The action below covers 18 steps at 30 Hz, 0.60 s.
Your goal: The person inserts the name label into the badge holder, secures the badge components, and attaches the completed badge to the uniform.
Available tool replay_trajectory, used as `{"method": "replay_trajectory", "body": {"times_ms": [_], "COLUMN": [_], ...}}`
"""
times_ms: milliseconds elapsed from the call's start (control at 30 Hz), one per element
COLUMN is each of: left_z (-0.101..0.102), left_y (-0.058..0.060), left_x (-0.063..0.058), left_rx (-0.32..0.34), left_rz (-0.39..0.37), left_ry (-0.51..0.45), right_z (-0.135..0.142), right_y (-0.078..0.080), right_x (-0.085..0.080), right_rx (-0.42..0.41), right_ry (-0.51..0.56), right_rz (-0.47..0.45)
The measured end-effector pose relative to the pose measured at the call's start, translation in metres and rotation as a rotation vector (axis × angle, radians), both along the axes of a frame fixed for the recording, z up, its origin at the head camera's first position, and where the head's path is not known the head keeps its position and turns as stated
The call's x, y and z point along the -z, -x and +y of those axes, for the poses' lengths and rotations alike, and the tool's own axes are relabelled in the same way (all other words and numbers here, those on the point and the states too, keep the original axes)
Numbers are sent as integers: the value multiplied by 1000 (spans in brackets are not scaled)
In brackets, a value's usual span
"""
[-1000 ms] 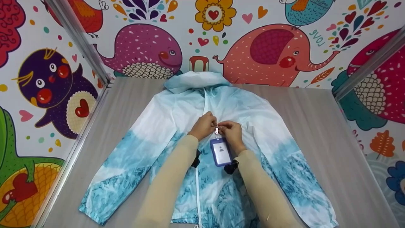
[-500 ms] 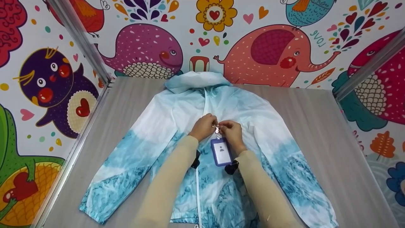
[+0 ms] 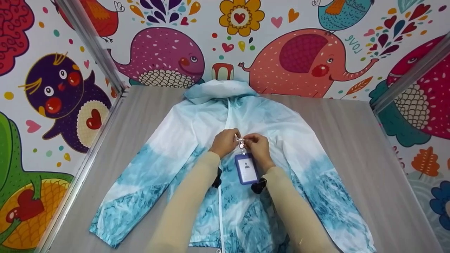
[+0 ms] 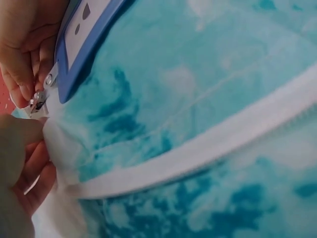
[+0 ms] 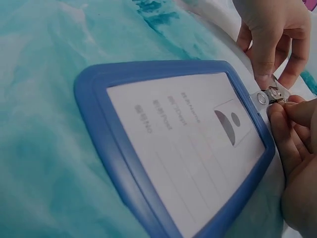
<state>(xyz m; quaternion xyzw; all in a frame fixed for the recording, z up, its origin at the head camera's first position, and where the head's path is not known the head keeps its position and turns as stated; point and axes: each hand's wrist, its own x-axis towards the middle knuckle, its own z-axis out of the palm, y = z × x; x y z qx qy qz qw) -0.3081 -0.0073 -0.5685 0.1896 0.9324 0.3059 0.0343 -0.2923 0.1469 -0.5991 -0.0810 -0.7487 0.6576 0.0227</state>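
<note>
A white and teal hooded jacket (image 3: 207, 116) lies spread out with its front zip up the middle. Over its chest, a blue-framed ID badge holder (image 3: 246, 169) with a white card hangs from a small metal badge clip (image 5: 273, 93). My left hand (image 3: 225, 142) pinches a fold of white jacket fabric (image 4: 63, 141) beside the clip. From the other side my right hand (image 3: 259, 149) pinches the clip between thumb and fingers. Both sets of fingertips are close together. Whether the clip's jaws are around the cloth is too small to tell.
Under the jacket is a grey wood-grain table (image 3: 341, 123). Walls with cartoon animals (image 3: 168, 58) stand behind and at the sides, with metal posts (image 3: 92, 45) at the corners. The jacket's sleeves (image 3: 133, 189) spread out to both sides.
My left hand has shifted slightly down towards the clip, and a bit of white shows more between the fingertips. My right hand and the badge have barely moved.
</note>
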Motion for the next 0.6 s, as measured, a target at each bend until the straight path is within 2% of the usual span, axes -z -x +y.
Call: {"method": "replay_trajectory", "body": {"times_ms": [100, 267, 500, 600], "left_z": [-1, -5, -11, -13], "left_y": [0, -1, -2, -4], "left_x": [2, 6, 9, 7], "left_rx": [-16, -19, 29, 39], "left_rz": [3, 59, 104, 118], "left_ry": [8, 73, 259, 337], "right_z": [2, 6, 12, 14], "right_y": [-1, -3, -5, -7], "right_x": [-1, -1, -1, -2], "right_rx": [-16, -45, -137, -178], "right_ry": [-21, -46, -92, -142], "right_rz": [0, 1, 19, 32]}}
